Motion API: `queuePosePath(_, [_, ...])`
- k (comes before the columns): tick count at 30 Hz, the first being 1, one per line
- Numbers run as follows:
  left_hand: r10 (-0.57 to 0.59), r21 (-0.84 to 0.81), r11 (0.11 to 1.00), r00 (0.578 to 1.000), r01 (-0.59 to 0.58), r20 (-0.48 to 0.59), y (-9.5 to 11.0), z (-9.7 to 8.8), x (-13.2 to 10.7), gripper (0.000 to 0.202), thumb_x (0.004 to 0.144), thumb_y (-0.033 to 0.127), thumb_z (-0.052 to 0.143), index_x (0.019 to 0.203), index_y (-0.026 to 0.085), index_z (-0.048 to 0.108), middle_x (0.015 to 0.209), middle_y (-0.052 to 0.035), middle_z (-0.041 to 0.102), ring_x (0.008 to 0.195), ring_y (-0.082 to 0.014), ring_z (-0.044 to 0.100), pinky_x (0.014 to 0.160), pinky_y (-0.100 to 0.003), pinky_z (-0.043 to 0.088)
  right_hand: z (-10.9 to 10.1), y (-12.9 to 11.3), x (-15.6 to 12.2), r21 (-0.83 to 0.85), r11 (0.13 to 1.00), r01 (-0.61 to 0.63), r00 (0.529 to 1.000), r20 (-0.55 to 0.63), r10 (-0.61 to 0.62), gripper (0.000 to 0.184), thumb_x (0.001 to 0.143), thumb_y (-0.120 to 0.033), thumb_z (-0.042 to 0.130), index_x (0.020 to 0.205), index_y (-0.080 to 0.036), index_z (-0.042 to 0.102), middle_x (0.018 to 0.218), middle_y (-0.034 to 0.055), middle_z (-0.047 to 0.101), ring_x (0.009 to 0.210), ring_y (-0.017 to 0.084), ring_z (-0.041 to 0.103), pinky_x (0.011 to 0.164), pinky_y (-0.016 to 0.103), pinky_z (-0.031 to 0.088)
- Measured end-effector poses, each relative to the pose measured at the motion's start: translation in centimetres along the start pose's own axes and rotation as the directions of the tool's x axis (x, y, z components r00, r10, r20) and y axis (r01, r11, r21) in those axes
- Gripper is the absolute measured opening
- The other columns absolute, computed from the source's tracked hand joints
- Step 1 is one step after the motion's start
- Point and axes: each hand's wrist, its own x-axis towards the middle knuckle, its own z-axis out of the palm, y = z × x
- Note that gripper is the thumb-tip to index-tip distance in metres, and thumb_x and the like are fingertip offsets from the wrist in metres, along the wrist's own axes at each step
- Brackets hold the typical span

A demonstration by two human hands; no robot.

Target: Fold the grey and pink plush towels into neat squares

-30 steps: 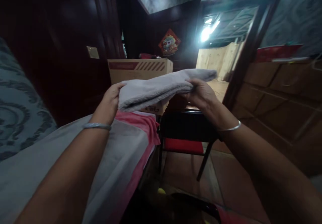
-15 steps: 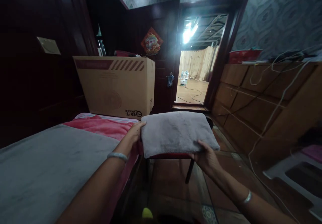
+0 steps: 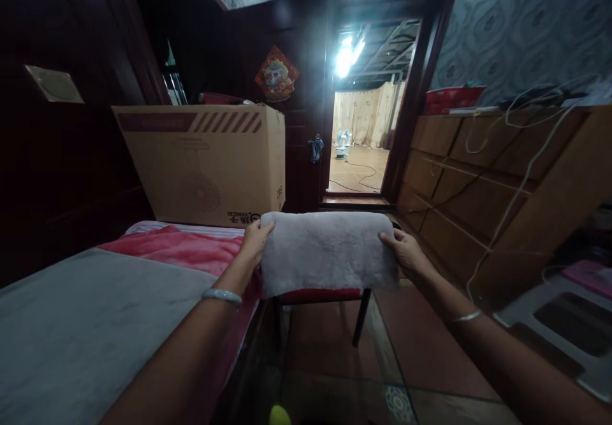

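A grey plush cloth (image 3: 327, 253), folded into a rectangle, is stretched between my two hands over a red-seated chair (image 3: 320, 295). My left hand (image 3: 255, 243) pinches its left upper corner, thumb on the near face. At the right upper corner my right hand (image 3: 404, 250) grips it the same way, with the fingers mostly hidden behind. The cloth hides most of the chair; only the front of the seat and the dark legs show. To the left lies a bed with a grey cover (image 3: 119, 310) and a pink blanket (image 3: 176, 250).
A large cardboard box (image 3: 201, 164) stands beyond the bed, in front of a dark door (image 3: 301, 113). Wooden drawers (image 3: 459, 176) line the right wall, with a white cable (image 3: 516, 195) hanging down. A pale plastic stool (image 3: 549, 323) is at the lower right.
My right hand has moved from the cloth's lower edge up to its right upper corner. The cloth now hangs more upright. The view has shifted slightly to the right.
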Motion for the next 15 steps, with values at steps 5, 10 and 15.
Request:
queuePosePath(5, [-0.013, 0.114, 0.993, 0.999, 0.009, 0.035, 0.1, 1.3, 0.0, 0.028, 0.055, 0.034, 0.080, 0.070, 0.013, 0.069, 0.064, -0.0001, 0.065, 0.060, -0.0131, 0.054, 0.055, -0.023, 0.038, -1.2, 1.1, 0.2, -0.066, 0.998, 0.017, 0.993, -0.116, -0.025, 0.045, 0.048, -0.049, 0.079, 0.079, -0.020, 0.066, 0.068, 0.0025, 0.067, 0.065, 0.020, 0.059, 0.059, 0.029, 0.044])
queuePosePath(10, [-0.088, 0.198, 0.977, 0.995, 0.075, 0.054, -0.1, 0.9, 0.0, 0.028, 0.063, 0.035, 0.081, 0.063, 0.015, 0.061, 0.048, 0.0052, 0.047, 0.043, -0.0088, 0.043, 0.044, -0.021, 0.030, -1.4, 1.5, 0.3, -0.060, 0.997, 0.048, 0.991, -0.119, -0.054, 0.049, 0.047, -0.049, 0.077, 0.085, -0.020, 0.066, 0.073, 0.0026, 0.068, 0.070, 0.021, 0.060, 0.062, 0.030, 0.046])
queuePosePath(15, [-0.132, 0.198, 0.972, 0.991, 0.125, 0.021, -0.3, -0.2, -2.1, 0.032, 0.075, 0.038, 0.076, 0.093, 0.016, 0.062, 0.059, 0.0049, 0.056, 0.044, -0.0084, 0.051, 0.047, -0.020, 0.040, -2.5, 1.4, -0.8, -0.272, 0.962, -0.001, 0.965, -0.251, -0.070, 0.042, 0.054, -0.049, 0.070, 0.084, -0.021, 0.065, 0.086, 0.0105, 0.069, 0.082, 0.028, 0.064, 0.071, 0.039, 0.050])
